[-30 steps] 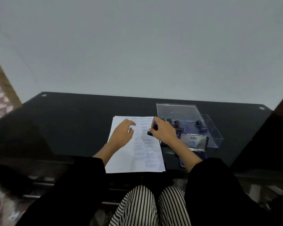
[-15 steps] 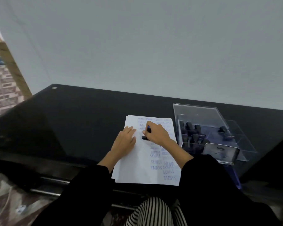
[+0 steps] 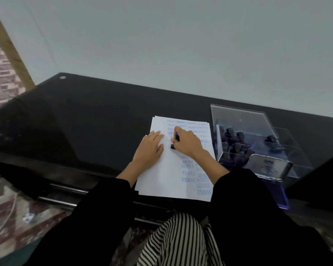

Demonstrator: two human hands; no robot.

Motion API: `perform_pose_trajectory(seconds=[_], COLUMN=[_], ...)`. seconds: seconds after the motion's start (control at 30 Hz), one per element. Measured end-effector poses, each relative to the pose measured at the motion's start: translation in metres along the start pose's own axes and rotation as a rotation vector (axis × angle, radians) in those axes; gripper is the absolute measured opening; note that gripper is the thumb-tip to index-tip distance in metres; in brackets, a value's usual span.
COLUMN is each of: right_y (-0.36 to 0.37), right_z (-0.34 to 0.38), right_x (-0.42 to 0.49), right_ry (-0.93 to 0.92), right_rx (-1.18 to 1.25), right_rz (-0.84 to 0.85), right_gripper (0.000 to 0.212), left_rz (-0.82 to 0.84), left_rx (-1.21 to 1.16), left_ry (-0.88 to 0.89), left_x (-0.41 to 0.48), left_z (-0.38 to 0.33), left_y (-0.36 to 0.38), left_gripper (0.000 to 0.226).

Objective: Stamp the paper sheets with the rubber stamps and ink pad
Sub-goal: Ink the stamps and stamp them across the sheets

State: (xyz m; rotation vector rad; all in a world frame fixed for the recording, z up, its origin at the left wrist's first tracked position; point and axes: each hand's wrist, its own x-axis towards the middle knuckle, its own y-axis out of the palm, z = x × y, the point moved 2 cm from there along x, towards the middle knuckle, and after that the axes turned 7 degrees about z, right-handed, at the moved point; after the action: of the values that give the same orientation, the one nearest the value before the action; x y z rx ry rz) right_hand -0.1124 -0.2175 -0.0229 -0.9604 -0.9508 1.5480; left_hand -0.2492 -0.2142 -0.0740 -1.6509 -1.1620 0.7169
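Standing on the upper middle of the paper sheets [image 3: 161, 175], the rubber stamp [image 3: 174, 144] sits farther left than a second ago; its long axis seems near upright, base down. Our right hand [image 3: 188, 144] curls its fingers round it; our left hand [image 3: 149, 148] lies flat beside it on the paper, fingers close together.

The table [image 3: 85, 121] lies open at 9 to 11 o'clock of the paper [image 3: 167, 175]. At 3 o'clock the box [image 3: 238, 118] and ink pad [image 3: 267, 167] block passage; the wall [image 3: 181, 45] closes 12 o'clock.
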Motion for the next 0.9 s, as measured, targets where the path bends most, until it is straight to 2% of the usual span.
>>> perform_pose_trajectory(seconds=[0.57,0.9], right_y=[0.014,0.007], right_z=[-0.001,0.000], right_x=[-0.009,0.002], right_ry=[-0.012,0.015], right_rx=[-0.007,0.041], right_rz=[-0.176,-0.084], right_gripper=[0.013,0.014], left_rz=[-0.027,-0.033], left_rx=[-0.048,-0.061], left_ry=[0.005,-0.008], left_x=[-0.001,-0.001], left_z=[0.000,0.000], left_y=[0.000,0.001], left_gripper=[0.044,0.044])
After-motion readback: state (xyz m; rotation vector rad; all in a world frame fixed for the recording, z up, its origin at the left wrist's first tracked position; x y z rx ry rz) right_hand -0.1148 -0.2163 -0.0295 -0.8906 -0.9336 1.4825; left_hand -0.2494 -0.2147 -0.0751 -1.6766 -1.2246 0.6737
